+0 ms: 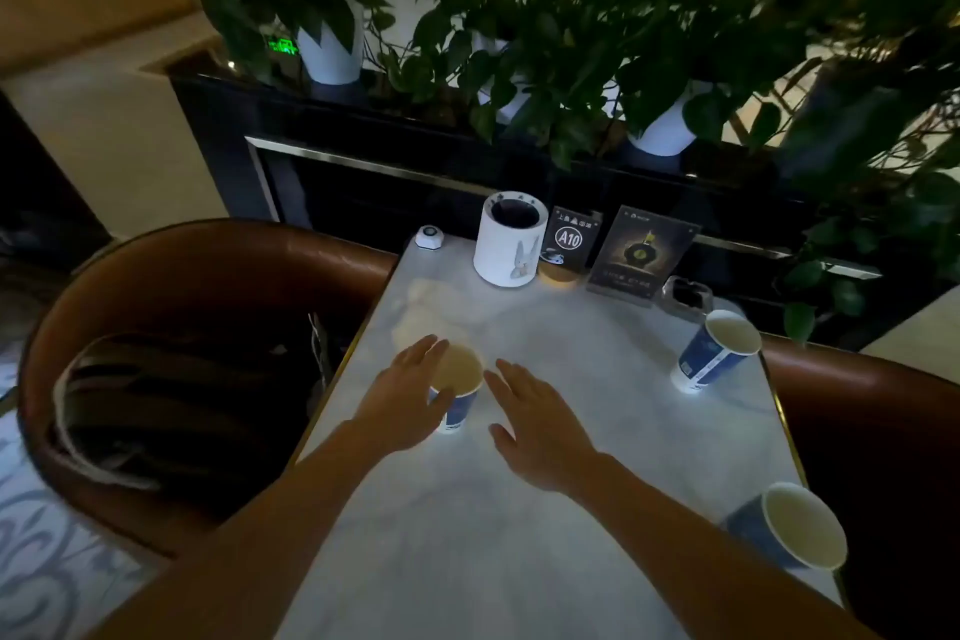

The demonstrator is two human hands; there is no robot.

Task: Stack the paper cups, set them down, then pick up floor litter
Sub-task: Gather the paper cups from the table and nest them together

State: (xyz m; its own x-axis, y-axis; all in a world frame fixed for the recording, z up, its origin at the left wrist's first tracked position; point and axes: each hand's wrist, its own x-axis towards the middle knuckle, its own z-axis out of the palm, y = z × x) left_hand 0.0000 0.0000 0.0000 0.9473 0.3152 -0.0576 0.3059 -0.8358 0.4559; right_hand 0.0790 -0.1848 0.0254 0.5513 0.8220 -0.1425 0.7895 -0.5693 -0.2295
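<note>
Three blue-and-white paper cups stand on a white marble table (519, 535). The nearest cup (457, 379) sits left of the table's middle, and my left hand (405, 395) wraps its left side, thumb across the front and fingers by the rim. My right hand (535, 421) hovers just right of that cup with fingers spread, holding nothing. A second cup (714, 351) stands upright at the far right edge. A third cup (795, 528) stands at the near right edge.
At the table's far end stand a white cylindrical holder (511, 239), an A10 table sign (569, 239), a dark menu card (641, 255), a small call button (429, 237) and an ashtray (685, 296). Brown armchairs (171, 286) flank the table. Potted plants sit behind.
</note>
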